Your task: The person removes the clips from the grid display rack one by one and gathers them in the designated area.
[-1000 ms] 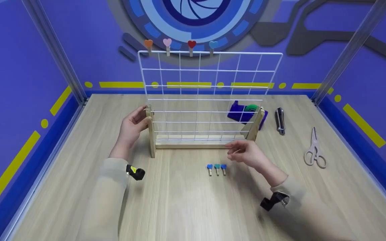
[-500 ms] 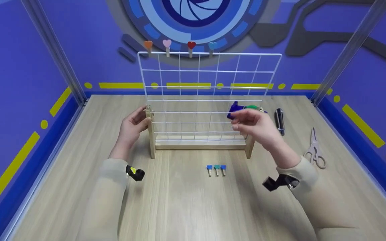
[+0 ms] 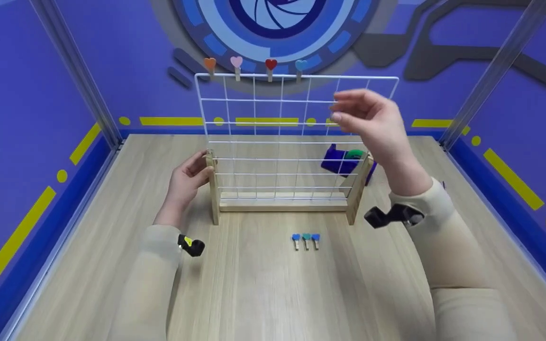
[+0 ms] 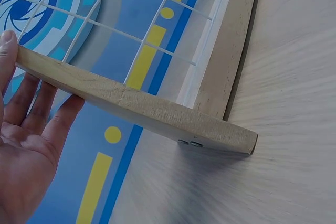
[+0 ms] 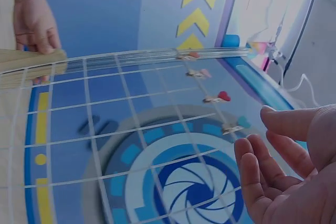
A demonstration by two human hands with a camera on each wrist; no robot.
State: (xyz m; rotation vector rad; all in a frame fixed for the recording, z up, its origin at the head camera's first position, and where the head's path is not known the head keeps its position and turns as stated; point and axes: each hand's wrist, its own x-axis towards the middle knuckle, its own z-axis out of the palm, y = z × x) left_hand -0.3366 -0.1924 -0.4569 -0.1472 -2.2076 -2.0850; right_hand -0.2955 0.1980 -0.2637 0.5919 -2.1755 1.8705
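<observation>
**Wire grid rack steadied at its left post**

The white wire grid [image 3: 296,135], square-meshed, stands upright in a pale wooden base [image 3: 282,204] near the middle of the wood-grain surface [image 3: 263,293]. The left hand [image 3: 188,177] grips the left wooden post [image 3: 213,184], fingers curled around it. The right hand [image 3: 368,118] hovers before the grid's upper right, fingers loosely bent, holding nothing. Four heart-topped pegs [image 3: 254,64] sit on the top wire; three small blue pegs [image 3: 305,239] lie toward the front edge.
</observation>
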